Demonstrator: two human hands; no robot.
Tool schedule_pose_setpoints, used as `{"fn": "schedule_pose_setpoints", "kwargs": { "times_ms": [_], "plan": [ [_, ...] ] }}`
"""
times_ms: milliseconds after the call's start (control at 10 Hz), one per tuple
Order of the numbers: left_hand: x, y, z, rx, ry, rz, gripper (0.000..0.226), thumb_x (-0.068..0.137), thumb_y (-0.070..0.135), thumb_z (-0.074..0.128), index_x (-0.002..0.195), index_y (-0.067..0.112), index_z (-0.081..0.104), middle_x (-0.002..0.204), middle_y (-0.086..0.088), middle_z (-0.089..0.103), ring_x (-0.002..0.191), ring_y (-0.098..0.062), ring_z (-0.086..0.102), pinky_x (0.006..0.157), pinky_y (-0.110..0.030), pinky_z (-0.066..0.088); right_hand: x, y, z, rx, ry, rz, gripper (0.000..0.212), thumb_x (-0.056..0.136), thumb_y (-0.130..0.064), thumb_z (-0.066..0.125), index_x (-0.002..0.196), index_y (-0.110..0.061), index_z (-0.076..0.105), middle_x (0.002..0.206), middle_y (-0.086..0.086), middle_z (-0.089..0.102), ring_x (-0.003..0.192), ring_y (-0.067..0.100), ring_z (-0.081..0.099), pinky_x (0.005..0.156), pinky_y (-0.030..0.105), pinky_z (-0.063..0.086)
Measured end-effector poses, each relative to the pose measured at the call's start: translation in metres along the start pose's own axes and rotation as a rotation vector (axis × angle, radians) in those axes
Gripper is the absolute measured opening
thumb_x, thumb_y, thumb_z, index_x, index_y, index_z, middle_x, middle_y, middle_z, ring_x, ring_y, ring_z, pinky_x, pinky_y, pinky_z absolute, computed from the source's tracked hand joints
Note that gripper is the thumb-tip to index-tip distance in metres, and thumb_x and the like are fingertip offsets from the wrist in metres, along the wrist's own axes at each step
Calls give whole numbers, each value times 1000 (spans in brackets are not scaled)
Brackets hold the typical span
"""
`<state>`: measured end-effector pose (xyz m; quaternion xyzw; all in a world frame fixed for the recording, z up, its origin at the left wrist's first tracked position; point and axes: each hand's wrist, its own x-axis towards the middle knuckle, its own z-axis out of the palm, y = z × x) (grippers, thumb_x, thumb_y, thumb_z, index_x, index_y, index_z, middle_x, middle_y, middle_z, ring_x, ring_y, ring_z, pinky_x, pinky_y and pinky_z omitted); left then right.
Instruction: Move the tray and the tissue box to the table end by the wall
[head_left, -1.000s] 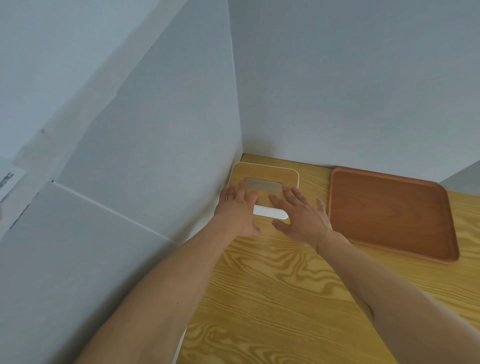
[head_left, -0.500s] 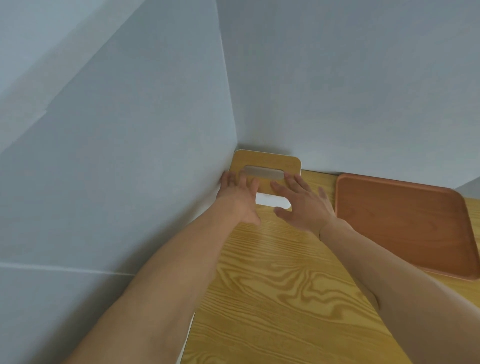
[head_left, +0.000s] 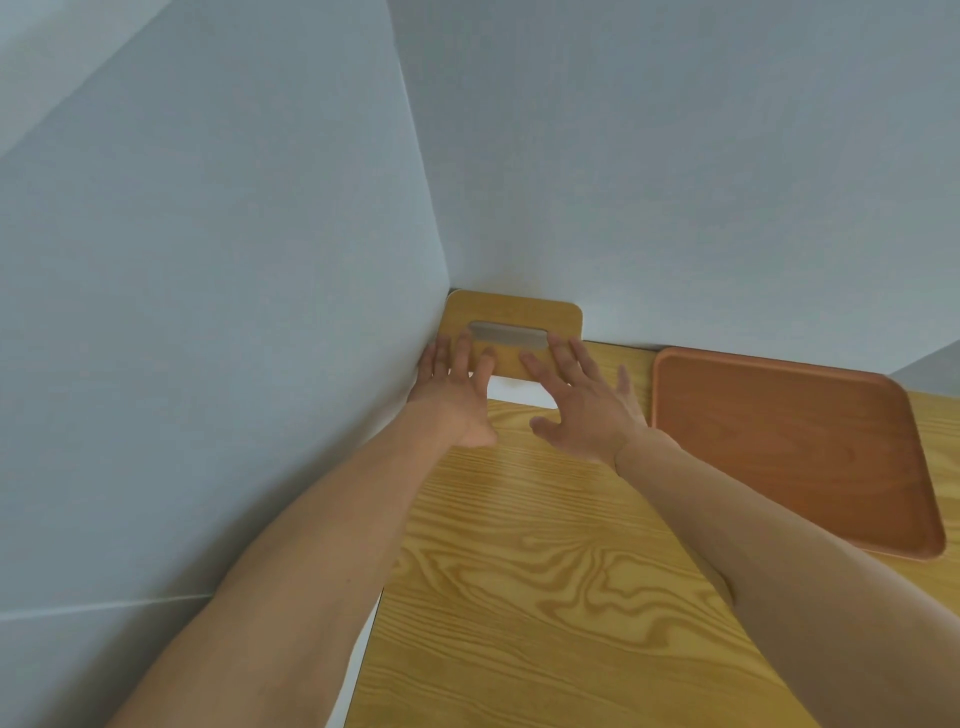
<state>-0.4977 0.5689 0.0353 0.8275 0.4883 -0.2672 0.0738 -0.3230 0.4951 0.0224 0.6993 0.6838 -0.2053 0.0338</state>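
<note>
The tissue box (head_left: 511, 325), with a wooden lid and a white side, sits in the corner where the two pale walls (head_left: 260, 260) meet, at the upper middle of the frame. The left hand (head_left: 454, 387) lies flat with fingers spread on the box's near left edge, against the wall; the right hand (head_left: 582, 400) rests open on its near right edge. Neither is clenched. The brown tray (head_left: 789, 441) lies on the bench (head_left: 545, 597) just right of the box, its far edge near the wall.
</note>
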Motion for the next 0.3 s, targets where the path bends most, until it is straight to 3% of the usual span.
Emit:
{"fn": "schedule_pose_setpoints", "kwargs": {
  "times_ms": [200, 300],
  "plan": [
    [-9, 9, 1, -49, 49, -42, 100, 86, 43, 54, 154, 24, -17, 159, -11, -32, 147, -31, -27, 119, -48, -13, 0, -2, -15, -39, -109, 4, 90, 91, -54, 52, 153, -46, -12, 163, -8, -28, 149, 16, -25, 114, 72, 5],
    [-16, 13, 0, -92, 66, -57, 96, 89, 43, 53, 155, 24, -15, 162, -9, -28, 148, -30, -24, 120, -50, -10, 3, -6, -22, -72, -120, -19, 89, 91, -55, 52, 154, -42, -8, 165, -4, -21, 151, 19, -18, 115, 71, 3]
  ]
}}
